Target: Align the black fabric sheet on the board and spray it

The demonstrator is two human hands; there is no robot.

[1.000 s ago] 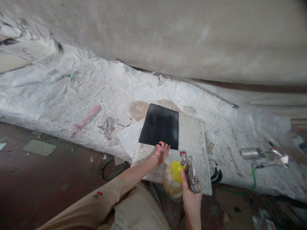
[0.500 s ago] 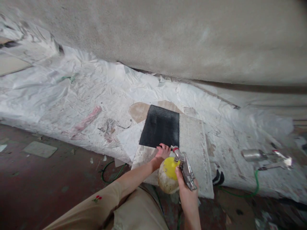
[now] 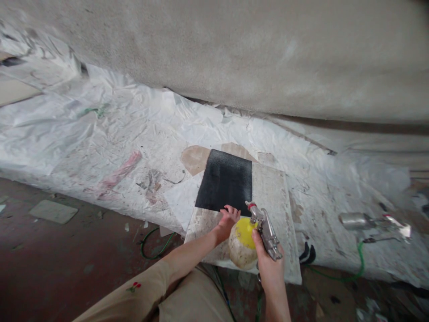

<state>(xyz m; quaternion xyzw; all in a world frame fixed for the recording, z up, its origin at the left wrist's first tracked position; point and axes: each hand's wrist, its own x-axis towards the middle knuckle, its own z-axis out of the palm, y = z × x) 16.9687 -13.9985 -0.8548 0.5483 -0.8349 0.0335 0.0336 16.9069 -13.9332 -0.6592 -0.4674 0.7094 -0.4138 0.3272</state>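
My right hand (image 3: 271, 264) grips a metal spray gun (image 3: 268, 228) with a round yellow-and-white paint cup (image 3: 243, 246) at its left side. The gun's nozzle points up and away, near the lower right corner of a flat black square sheet (image 3: 226, 181). My left hand (image 3: 230, 217) is at the near edge of that sheet, fingers apart and slightly bent, the tips touching the edge. The black sheet lies on a larger pale, paint-marked board (image 3: 270, 188). No spray is visible.
A second spray gun (image 3: 375, 223) with a silver cup lies to the right, a green hose (image 3: 360, 259) running from it. White plastic sheeting (image 3: 161, 116) covers the work surface. A crumpled pink strip (image 3: 124, 170) lies left. A grey wall-like surface (image 3: 234, 53) rises behind.
The spray gun and my right hand have shifted slightly right relative to the black sheet. My left hand stays at the sheet's near edge. The view has moved a little.
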